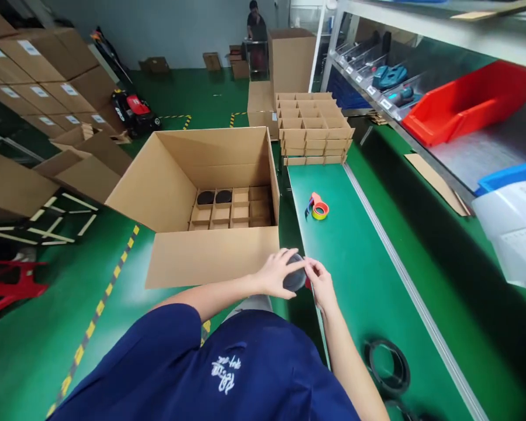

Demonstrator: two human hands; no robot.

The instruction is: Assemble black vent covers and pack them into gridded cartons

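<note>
A dark round part [294, 273] is gripped in my left hand [277, 273], between the spread thumb and fingers, beside the bench edge. My right hand [321, 283] pinches at the right side of that part; what its fingertips hold is too small to tell. Beyond my hands stands a large open cardboard box [214, 257] with a cardboard divider grid [221, 216] inside. Two black round pieces, one [206, 197] left of the other [223, 196], sit in the back left compartments.
The green bench [350, 234] runs along my right, with a tape dispenser [319, 208], black rings [388, 367] and stacked dividers [313, 131]. A shelf holds a red bin [469, 102]. A person [256, 23] stands far back.
</note>
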